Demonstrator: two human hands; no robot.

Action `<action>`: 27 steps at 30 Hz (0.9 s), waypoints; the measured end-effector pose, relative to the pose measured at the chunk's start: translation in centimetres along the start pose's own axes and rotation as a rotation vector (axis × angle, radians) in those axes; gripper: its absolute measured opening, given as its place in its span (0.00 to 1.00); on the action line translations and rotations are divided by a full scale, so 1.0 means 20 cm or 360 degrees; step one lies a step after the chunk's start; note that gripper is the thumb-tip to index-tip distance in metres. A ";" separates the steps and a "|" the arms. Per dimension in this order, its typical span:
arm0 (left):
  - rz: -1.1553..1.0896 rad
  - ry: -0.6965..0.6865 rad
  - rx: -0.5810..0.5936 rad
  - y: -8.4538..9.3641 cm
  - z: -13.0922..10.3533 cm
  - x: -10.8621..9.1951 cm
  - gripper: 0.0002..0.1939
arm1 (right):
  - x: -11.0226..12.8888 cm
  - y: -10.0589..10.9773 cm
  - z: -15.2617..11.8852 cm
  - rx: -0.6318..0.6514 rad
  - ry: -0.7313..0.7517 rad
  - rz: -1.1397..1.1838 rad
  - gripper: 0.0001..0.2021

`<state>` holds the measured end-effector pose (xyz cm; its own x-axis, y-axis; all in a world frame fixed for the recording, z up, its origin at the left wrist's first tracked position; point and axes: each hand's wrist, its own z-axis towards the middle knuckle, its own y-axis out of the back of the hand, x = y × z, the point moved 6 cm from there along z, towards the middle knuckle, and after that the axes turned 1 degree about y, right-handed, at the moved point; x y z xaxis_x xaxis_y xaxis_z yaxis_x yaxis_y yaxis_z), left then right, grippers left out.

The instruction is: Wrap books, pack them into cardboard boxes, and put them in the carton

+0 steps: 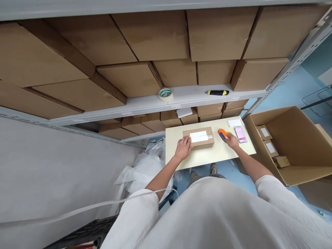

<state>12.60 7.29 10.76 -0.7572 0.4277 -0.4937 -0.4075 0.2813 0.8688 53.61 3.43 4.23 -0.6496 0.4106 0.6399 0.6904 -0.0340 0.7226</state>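
A small brown cardboard box (200, 144) lies on the pale tabletop (178, 159), with a white label (199, 136) on top and a strip of clear tape at its right end. My left hand (183, 148) holds the box at its left end, fingers over the edge. To the right of the box and apart from it, my right hand (231, 141) is closed round a tape dispenser (222, 134) with an orange head. Part of the dispenser is hidden by the hand. Beside that hand lie a phone with a pink screen (240, 134) and a white label sheet (234, 122).
A large open carton (306, 145) on the right holds several small boxes. Ahead, shelves are stacked with brown boxes (220, 31). A tape roll (165, 94) and a yellow-black utility knife (218, 92) sit on the shelf edge. White plastic wrapping (147, 169) is heaped left of the table.
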 end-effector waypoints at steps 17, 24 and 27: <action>-0.0050 0.0146 -0.0012 -0.06 0.02 0.01 0.34 | -0.11 -0.18 0.14 0.0286 -0.0026 -0.0599 0.15; -0.0042 0.0141 -0.0016 -0.07 0.02 0.03 0.34 | -0.04 -0.07 0.11 0.0197 0.0022 -0.0524 0.16; -0.0029 0.0089 -0.0034 -0.07 0.03 0.03 0.34 | 0.05 0.03 0.13 0.0113 0.0041 -0.0393 0.17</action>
<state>12.97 7.70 9.22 -0.7767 0.3736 -0.5071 -0.4319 0.2702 0.8605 54.20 6.10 4.66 -0.8083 0.3752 0.4537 0.5302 0.1290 0.8380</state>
